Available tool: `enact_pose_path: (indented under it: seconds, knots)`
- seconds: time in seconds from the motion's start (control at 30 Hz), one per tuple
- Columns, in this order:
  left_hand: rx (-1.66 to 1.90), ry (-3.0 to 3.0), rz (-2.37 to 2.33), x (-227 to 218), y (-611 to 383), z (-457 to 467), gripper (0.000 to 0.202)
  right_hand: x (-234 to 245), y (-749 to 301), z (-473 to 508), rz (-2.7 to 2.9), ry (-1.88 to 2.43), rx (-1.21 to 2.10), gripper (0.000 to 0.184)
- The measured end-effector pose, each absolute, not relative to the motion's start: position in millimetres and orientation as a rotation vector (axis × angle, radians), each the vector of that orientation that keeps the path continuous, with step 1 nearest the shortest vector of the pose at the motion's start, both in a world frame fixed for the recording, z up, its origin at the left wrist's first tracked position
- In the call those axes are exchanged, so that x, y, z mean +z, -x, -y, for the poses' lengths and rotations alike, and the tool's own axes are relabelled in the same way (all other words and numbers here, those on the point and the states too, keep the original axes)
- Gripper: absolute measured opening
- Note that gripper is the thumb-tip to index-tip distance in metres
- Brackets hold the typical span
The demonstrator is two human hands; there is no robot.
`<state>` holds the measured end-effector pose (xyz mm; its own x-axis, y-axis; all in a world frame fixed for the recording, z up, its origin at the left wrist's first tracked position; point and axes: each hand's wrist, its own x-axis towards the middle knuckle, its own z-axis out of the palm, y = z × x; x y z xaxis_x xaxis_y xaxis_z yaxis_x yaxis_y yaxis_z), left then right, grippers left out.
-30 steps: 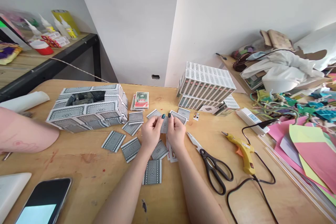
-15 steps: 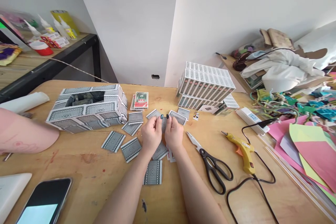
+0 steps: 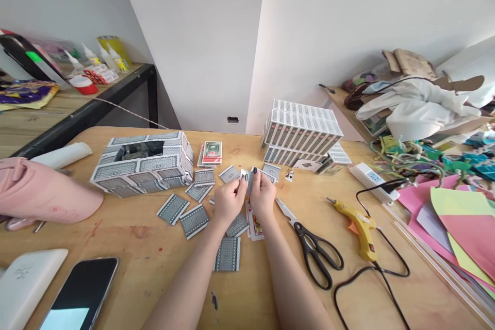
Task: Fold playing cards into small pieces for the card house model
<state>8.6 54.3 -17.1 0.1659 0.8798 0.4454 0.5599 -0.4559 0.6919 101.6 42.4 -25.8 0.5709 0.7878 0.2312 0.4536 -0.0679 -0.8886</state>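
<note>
My left hand (image 3: pixel 231 199) and my right hand (image 3: pixel 263 195) are closed side by side, thumbs on top, pinching a grey-backed playing card (image 3: pixel 249 179) between them. Most of that card is hidden by the fingers. Around the hands lie several grey-backed cards with folded edges, such as one card (image 3: pixel 194 220) left of my left wrist and another card (image 3: pixel 227 254) below it. Beside my right wrist, face-up cards (image 3: pixel 255 224) show partly. Black-handled scissors (image 3: pixel 305 237) lie open to the right of my right hand.
A card-covered box (image 3: pixel 143 162) with an opening on top stands at left. Stacked card packs (image 3: pixel 303 126) rise at the back right. A yellow glue gun (image 3: pixel 359 224), a power strip (image 3: pixel 371 180) and coloured paper (image 3: pixel 456 216) lie right. A phone (image 3: pixel 83 289) lies front left.
The view has swung slightly left and up. My hands have shifted a little against the card, the left thumb now lower than the right, and the face-up cards show more.
</note>
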Motion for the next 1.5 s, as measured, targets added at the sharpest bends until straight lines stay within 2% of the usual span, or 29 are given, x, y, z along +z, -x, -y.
enact_pose_path:
  seconds: [0.13,0.27,0.37,0.53,0.6,0.67,0.8,0.9,0.93,1.0,1.17,1.23,1.33,1.5]
  knots:
    - [1.15,-2.059,-1.333,-7.2,-13.6,-52.4,0.042,-20.8,-106.1,-42.1,0.99,1.659,0.445,0.046]
    - [0.944,-1.645,-1.315,-2.5,9.0,-61.7,0.04,-18.1,-111.8,-40.4,0.964,1.618,0.611,0.048]
    - [0.822,-1.46,-1.42,-4.4,39.4,-69.4,0.039,-17.5,-121.2,-39.9,0.966,1.686,0.635,0.041]
    - [0.576,-1.773,-1.623,-5.5,74.1,-59.1,0.038,-9.7,-141.4,-38.0,1.171,1.862,0.619,0.018]
    - [0.597,-1.965,-1.772,-1.8,74.7,-47.7,0.035,-2.6,-147.6,-34.2,1.303,1.925,0.623,0.015]
    - [0.61,-2.065,-1.715,3.4,67.8,-35.4,0.03,6.0,-151.8,-28.3,1.451,1.975,0.629,0.015]
    - [0.581,-2.19,-1.257,9.3,43.0,-17.5,0.019,21.7,-149.6,-14.3,1.773,2.08,0.829,0.036]
    - [0.538,-2.315,-1.138,5.0,27.4,-13.6,0.036,27.2,-136.9,-7.0,2.001,2.253,0.865,0.071]
    - [0.501,-2.348,-1.131,2.5,24.1,-13.7,0.044,27.5,-131.6,-5.7,2.054,2.276,0.859,0.075]
    - [0.437,-2.401,-1.176,-2.4,20.0,-14.9,0.051,25.9,-122.1,-5.0,2.056,2.356,0.778,0.062]
    - [0.365,-2.533,-1.176,-8.1,17.7,-13.9,0.05,18.8,-120.0,-9.7,1.966,2.362,0.624,0.04]
    - [0.401,-2.624,-1.177,-9.4,17.8,-10.7,0.057,19.9,-128.1,-11.6,1.98,2.302,0.634,0.027]
    - [0.524,-2.765,-1.218,-11.4,19.1,-5.9,0.063,28.1,-141.8,-12.1,1.967,2.223,0.662,0.017]
    - [0.676,-2.809,-1.34,-8.9,22.3,-5.3,0.064,36.1,-150.9,-11.4,1.576,1.691,0.89,0.005]
